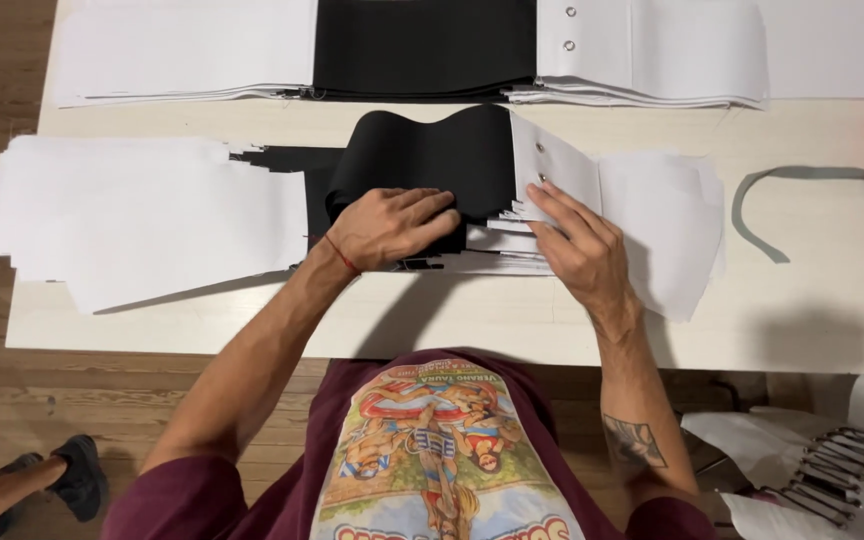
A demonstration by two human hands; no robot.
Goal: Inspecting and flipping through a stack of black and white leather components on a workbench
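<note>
On a pale table (pixel 812 320), a curled black sheet (pixel 422 150) is pressed by the flattened left hand (pixel 392 226); white sheets (pixel 652 220) are touched by the spread right hand (pixel 577 245).

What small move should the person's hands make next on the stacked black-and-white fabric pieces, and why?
Probably lay the bulging black fabric panel flat: the left hand presses its folded edge, while the right hand pins the white snap-studded flap.
</note>
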